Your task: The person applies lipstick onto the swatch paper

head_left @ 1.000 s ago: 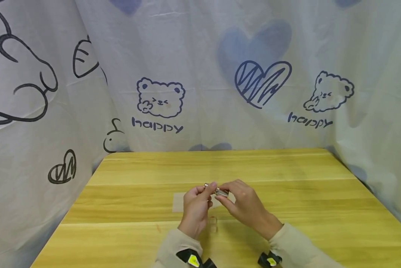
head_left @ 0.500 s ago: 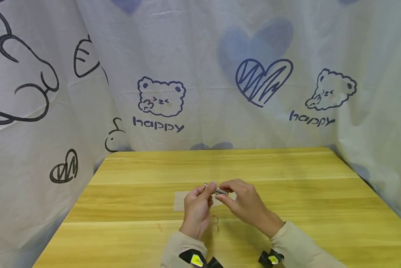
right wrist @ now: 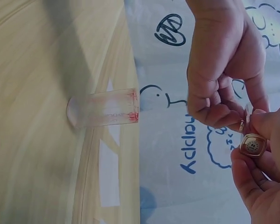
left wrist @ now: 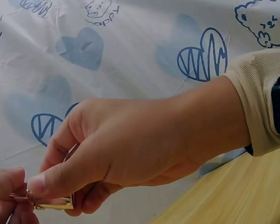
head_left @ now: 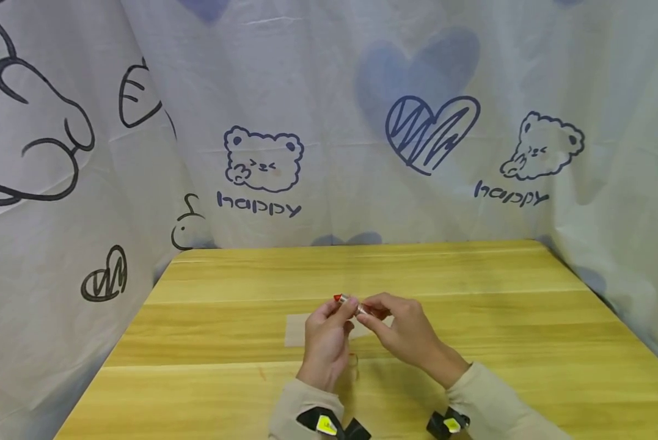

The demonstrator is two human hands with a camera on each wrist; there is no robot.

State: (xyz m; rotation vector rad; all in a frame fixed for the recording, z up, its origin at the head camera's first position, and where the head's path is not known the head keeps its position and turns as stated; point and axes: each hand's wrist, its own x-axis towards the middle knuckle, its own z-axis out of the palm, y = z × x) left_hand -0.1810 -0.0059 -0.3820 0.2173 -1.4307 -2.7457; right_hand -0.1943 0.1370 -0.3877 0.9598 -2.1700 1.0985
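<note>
A lipstick [head_left: 344, 299] with a red tip and a shiny metallic tube is held between both hands above the table. My left hand [head_left: 326, 345] grips the tube between thumb and fingers, the red tip pointing up and left. At the other end, my right hand [head_left: 411, 333] pinches the base; its squarish gold end [right wrist: 253, 145] faces the camera in the right wrist view. Gold edges of the tube [left wrist: 56, 205] show below the left thumb in the left wrist view. A clear cap [right wrist: 109, 108] with red smears inside stands upright on the table, partly behind the left wrist in the head view.
Pale paper [head_left: 294, 330] lies flat on the wooden table [head_left: 208, 342] beyond the hands, partly covered by them. A white printed curtain [head_left: 329, 122] hangs along the table's back and sides.
A red lipstick tip now shows at the tube's left end, where only metal showed before. The right fingers have shifted and curled further around the base. Both hands stay nearly in place.
</note>
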